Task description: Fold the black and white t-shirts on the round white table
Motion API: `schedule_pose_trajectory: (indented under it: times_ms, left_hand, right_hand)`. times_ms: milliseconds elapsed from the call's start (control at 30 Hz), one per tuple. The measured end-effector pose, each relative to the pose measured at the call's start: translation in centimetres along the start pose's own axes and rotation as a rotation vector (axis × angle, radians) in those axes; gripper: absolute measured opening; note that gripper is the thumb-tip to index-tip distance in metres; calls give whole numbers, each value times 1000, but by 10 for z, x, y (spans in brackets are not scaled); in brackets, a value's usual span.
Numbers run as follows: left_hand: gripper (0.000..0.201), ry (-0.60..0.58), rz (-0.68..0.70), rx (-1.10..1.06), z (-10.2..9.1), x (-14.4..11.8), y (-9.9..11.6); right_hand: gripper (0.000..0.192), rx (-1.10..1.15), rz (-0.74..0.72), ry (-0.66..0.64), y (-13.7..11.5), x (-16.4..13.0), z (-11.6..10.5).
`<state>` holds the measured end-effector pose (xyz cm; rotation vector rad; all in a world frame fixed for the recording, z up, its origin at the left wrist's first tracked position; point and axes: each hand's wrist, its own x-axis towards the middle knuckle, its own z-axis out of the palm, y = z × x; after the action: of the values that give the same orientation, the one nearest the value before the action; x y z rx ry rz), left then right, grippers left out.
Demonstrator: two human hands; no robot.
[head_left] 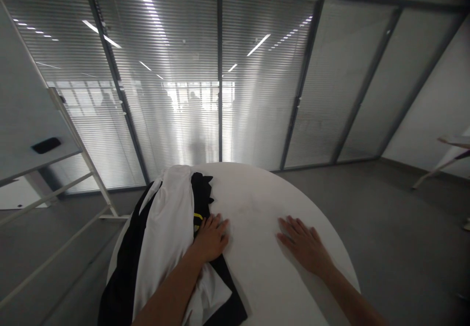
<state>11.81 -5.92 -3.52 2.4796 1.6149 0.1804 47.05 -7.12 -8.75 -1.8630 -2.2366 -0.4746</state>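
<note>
My left hand (pixel 211 238) lies with its fingers apart on the right edge of a pile of black and white cloth, its fingertips close to a small yellow mark. A long white cloth (pixel 167 223) runs over a black cloth (pixel 123 267), which hangs past the left side of the table. Another black part (pixel 201 189) with a jagged edge shows at the far end of the pile. My right hand (pixel 303 243) rests flat on the bare white tabletop, fingers spread, with nothing in it. What kind of cloth items these are, I cannot tell.
The round white table (pixel 264 194) stands before a glass partition (pixel 257 96) with blinds. To the left is a whiteboard (pixel 33 101) on a wheeled-looking frame, with a black eraser-like block (pixel 46 145). Part of another table (pixel 455 142) shows at the right.
</note>
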Motion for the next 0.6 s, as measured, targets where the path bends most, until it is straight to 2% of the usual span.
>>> schedule_pose_trajectory:
  times_ms: [133,333,600]
  left_hand:
    - [57,6,2,-6,0,0,0]
    - [57,6,0,-18,-1,0,0]
    - [58,1,-5,-25,-2,-1,0]
  right_hand:
    - [51,-36,-48,91,3,-2,8]
    - [46,-86,-107,142,4,-4,9]
    - [47,-8,-84,67,5,-3,1]
